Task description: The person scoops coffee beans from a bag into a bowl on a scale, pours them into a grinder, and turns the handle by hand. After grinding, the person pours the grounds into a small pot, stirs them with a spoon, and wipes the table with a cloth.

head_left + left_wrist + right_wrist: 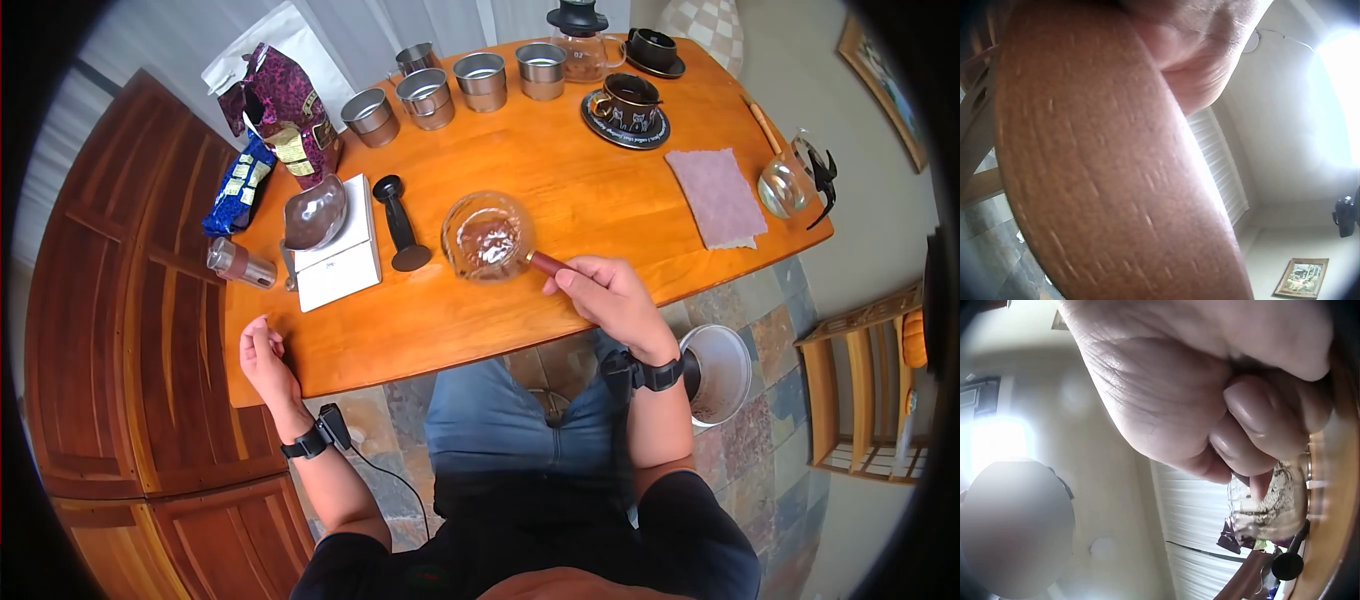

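Note:
My right hand (615, 300) grips the brown handle (546, 263) of a round glass pot (488, 238) over the middle of the table. In the right wrist view, curled fingers (1254, 419) cover most of the handle, and the glass shows beyond them. My left hand (265, 365) holds nothing; it lies at the table's near left edge, fingers loosely curled. Table wood (1104, 156) fills much of the left wrist view, below the palm. Nearest that hand are a steel-and-brown cylinder (242, 262) and a white scale (340, 285) bearing a clear bowl (316, 214).
A black tool (402, 225) with round ends lies left of the pot. Several metal cups (481, 82) stand behind, near a glass server (585, 62). Rightward are a black cup (630, 98) on a saucer, a pink cloth (715, 195) and a glass vessel (785, 188). Bags (290, 115) stand back left.

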Demonstrator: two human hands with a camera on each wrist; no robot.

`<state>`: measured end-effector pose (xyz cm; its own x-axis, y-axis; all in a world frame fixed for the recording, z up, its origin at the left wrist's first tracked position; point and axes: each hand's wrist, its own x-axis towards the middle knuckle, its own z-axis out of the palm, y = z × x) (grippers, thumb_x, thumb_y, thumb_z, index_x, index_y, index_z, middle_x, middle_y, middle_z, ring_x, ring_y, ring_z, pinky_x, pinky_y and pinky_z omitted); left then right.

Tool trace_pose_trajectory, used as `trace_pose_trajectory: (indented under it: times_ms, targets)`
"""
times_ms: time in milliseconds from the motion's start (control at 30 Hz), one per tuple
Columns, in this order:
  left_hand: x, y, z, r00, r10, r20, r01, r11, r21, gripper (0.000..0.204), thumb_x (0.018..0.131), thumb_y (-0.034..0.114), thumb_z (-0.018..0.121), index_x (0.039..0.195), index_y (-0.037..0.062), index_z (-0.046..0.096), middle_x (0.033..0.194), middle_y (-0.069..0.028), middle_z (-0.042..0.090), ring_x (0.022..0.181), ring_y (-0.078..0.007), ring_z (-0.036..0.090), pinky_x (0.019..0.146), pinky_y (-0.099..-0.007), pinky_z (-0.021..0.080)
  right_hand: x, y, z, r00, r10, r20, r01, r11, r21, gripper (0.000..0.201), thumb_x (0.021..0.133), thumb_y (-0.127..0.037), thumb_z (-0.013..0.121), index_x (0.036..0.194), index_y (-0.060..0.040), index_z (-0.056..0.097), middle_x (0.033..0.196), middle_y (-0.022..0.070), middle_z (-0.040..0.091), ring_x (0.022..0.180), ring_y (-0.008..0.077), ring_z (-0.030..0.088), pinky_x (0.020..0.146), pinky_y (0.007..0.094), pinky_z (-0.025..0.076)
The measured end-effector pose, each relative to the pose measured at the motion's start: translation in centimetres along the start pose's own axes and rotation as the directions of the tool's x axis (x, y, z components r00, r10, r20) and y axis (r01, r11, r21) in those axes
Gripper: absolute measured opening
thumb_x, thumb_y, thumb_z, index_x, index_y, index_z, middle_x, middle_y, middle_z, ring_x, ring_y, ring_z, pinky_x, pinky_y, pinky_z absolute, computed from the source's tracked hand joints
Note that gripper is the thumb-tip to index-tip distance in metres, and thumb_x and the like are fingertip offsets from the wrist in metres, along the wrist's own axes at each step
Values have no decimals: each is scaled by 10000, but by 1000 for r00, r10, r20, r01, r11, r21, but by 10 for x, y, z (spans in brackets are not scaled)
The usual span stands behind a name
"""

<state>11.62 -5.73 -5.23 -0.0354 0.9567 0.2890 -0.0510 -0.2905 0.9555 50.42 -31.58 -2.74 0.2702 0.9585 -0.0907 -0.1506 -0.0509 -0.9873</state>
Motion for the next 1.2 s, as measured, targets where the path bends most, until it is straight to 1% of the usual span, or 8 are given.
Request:
trace_pose_trajectory:
  times_ms: [100,167,300,367,900,967,1100,1200]
  targets:
    - [0,-1,0,1000,-10,-4,10,1000,-6,133,984,169,609,1005,45,652,736,26,567,628,-28,447,565,-178,322,1,-2,8,1000,-13,-19,14,1000,25,243,1010,-243,585,994,-30,702,682,-117,431,601,-4,357,516,196,259]
    - [0,-2,-1,1000,-10,-5,10,1000,-6,133,983,170,611,1005,45,652,735,25,568,627,-29,447,564,-178,322,2,3,10,983,-86,-164,90,996,23,247,1011,-245,584,993,-29,700,655,-124,408,587,-6,346,509,197,243]
    - [0,-1,0,1000,0,-20,-1,1000,-12,133,979,169,614,1003,44,651,728,26,567,620,-27,446,558,-177,319,-1,1,2,994,-14,-105,22,997,76,251,1010,-250,586,997,-25,696,652,-121,401,587,-4,340,510,195,246]
    - [0,1,1,1000,-1,-16,1,1000,-7,133,980,169,612,1002,43,652,727,27,567,619,-27,446,558,-177,319,0,0,3,997,-66,-29,65,997,-36,263,1012,-257,583,1002,-19,694,649,-119,392,582,-2,331,509,196,241]
    - [0,-2,0,1000,-1,-4,1,1000,-8,133,983,165,611,1008,41,653,732,27,569,618,-23,438,557,-172,313,0,2,4,992,-37,-118,44,998,55,245,1008,-250,592,982,-37,708,653,-121,419,586,-6,355,508,197,254]
    - [1,-3,-1,1000,-2,-4,2,1000,-9,132,983,163,609,1007,40,653,731,27,568,617,-22,438,556,-173,313,-1,1,2,999,-33,-24,33,999,-19,251,1011,-261,589,979,-38,702,648,-120,415,574,-7,348,506,195,252]
    - [1,-1,0,1000,2,5,-2,1000,-10,133,984,158,604,1008,36,650,730,28,569,612,-19,439,554,-171,313,1,2,7,997,-70,-15,70,997,-10,291,1028,-287,550,982,-24,664,579,-116,363,493,-1,275,455,219,182]
    - [2,-3,0,1000,2,-3,-2,1000,-11,131,985,160,604,1003,39,652,729,27,568,612,-23,437,553,-176,313,1,3,4,995,-11,-104,21,995,98,269,1008,-280,594,972,-36,701,631,-117,412,563,-6,338,501,191,242]
